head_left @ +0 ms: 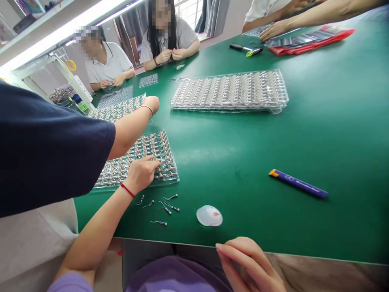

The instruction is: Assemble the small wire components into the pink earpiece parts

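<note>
My left hand [142, 173], a red cord at its wrist, reaches over a clear tray [174, 182] filled with rows of small pale parts with metal ends. Its fingers are closed at the tray's right columns; what they pinch, if anything, is hidden. Several small wired parts [158, 222] lie loose on the green table below the tray. At the bottom edge, my right hand [247, 263] hovers near the table's front with fingertips drawn together; I cannot make out anything between them. A whitish translucent disc [209, 215] with a small reddish mark lies just beyond it.
A co-worker's arm [132, 129] in a dark sleeve crosses above my left hand. Stacked filled trays [229, 91] stand mid-table. A purple box cutter [299, 184] lies at right, pens [245, 49] and a red-edged packet [310, 40] farther back. Other people sit across the table.
</note>
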